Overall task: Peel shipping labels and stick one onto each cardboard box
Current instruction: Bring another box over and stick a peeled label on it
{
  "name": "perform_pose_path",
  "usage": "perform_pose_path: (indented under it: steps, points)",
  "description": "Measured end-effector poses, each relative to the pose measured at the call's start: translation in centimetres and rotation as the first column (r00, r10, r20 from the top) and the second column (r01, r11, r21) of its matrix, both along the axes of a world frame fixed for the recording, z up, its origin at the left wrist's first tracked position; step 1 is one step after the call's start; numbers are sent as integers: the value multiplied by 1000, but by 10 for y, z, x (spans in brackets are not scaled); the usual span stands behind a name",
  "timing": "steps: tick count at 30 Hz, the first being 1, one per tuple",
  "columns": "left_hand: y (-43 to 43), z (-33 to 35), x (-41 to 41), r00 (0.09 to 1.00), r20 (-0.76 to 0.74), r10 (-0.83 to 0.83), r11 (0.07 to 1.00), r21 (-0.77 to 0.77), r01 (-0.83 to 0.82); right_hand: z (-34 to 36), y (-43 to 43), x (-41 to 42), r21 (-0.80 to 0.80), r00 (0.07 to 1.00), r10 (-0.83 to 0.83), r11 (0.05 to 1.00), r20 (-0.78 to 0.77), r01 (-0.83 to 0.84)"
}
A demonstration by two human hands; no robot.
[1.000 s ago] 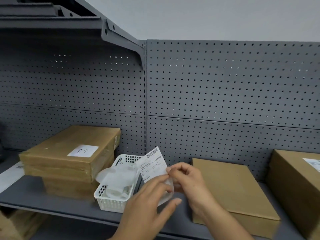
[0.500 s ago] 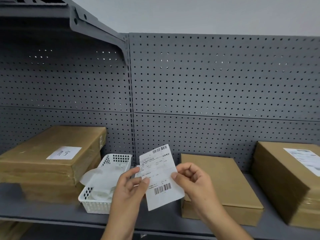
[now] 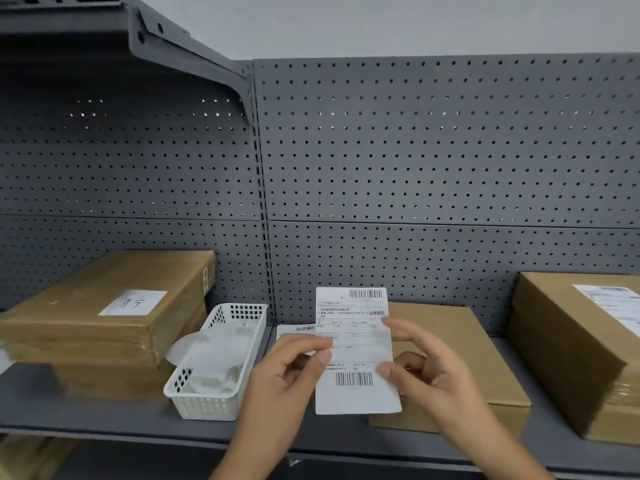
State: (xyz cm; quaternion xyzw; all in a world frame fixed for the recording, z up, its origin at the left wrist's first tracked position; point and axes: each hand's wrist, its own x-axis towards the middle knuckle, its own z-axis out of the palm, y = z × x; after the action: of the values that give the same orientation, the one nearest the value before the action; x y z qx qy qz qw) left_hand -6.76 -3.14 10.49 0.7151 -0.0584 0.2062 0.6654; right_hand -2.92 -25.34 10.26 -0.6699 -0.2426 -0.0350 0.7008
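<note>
Head view: label held in both hands, middle box bare

Both hands hold a shipping label (image 3: 356, 351) upright, printed face toward the camera, in front of the shelf. The left hand (image 3: 287, 372) has a closed grip, thumb and forefinger pinching the label's left edge. The right hand (image 3: 426, 372) grips the right edge, thumb tip low and forefinger higher. Whether the backing is off cannot be told from here.

Progress looks partial. The box on the right (image 3: 568, 341) already carries a printed label (image 3: 613, 303) on its top. The plain middle box (image 3: 460, 341), just behind the held label, shows no label and is probably the next target. The stack of boxes on the left (image 3: 104, 306) bears only a white handwritten slip (image 3: 133, 302), so it may need a label too. A second printed sheet (image 3: 298, 329) shows behind the left hand. Translucent sheets (image 3: 207, 348), likely spent backings, lie in the white basket (image 3: 221, 362).

Everything rests on a grey metal shelf (image 3: 104, 414) backed by a grey perforated panel (image 3: 415, 150), with a bracket (image 3: 194, 46) holding another shelf above and a pale wall beyond
</note>
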Motion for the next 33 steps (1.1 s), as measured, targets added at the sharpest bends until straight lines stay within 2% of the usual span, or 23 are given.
perform_pose_path:
  steps: [5,10,16,21,28,33]
  points:
    - [-3,6,-4,999,-13,-29,997,66,30,4,-13,-1,6,998,-6,1000,69,6]
    - [-4,0,-2,998,-62,-30,989,145,39,-9,-17,4,-103,994,-38,993,105,49]
    - [-13,-6,17,991,-102,-85,994,56,91,-12,-29,14,-263,970,-108,951,219,165]
    - [-34,-10,38,972,-123,-201,979,-5,202,-16,-51,22,-119,984,-150,980,95,161]
    - [-78,-7,81,942,-172,-289,952,49,302,-18,-104,55,-178,982,-183,966,45,189]
    - [-105,-13,113,921,-246,-304,932,123,340,-15,-142,82,-314,990,-138,941,-22,125]
